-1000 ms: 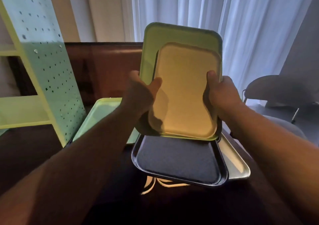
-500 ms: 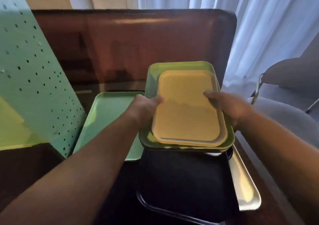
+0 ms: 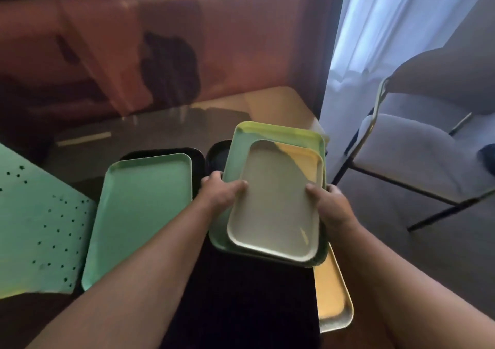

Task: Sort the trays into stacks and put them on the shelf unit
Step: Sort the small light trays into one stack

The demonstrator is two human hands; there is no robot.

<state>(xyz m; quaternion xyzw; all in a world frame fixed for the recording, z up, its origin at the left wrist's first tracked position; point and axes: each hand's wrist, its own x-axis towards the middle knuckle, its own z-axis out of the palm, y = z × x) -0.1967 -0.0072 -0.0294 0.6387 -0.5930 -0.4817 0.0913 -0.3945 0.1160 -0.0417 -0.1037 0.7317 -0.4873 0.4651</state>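
My left hand [image 3: 219, 192] and my right hand [image 3: 330, 205] grip the two sides of a small stack: a beige tray [image 3: 276, 209] lying in a larger green tray [image 3: 241, 145]. The stack is low and nearly flat over a black tray [image 3: 249, 295] on the table. A yellow tray [image 3: 332, 300] pokes out at the right from under the black one. A mint-green tray [image 3: 139, 214] lies to the left, on another black tray [image 3: 198, 155]. The mint perforated side panel of the shelf unit [image 3: 34, 228] stands at the far left.
The glossy dark table [image 3: 160, 134] ends at a tall brown panel [image 3: 187, 40] at the back. Beyond the table's right edge stands a grey upholstered chair [image 3: 417, 147], with white curtains [image 3: 396, 13] behind it.
The stack has come down from upright in front of me to nearly flat over the black tray. My view has tilted downward; both hands keep their grip.
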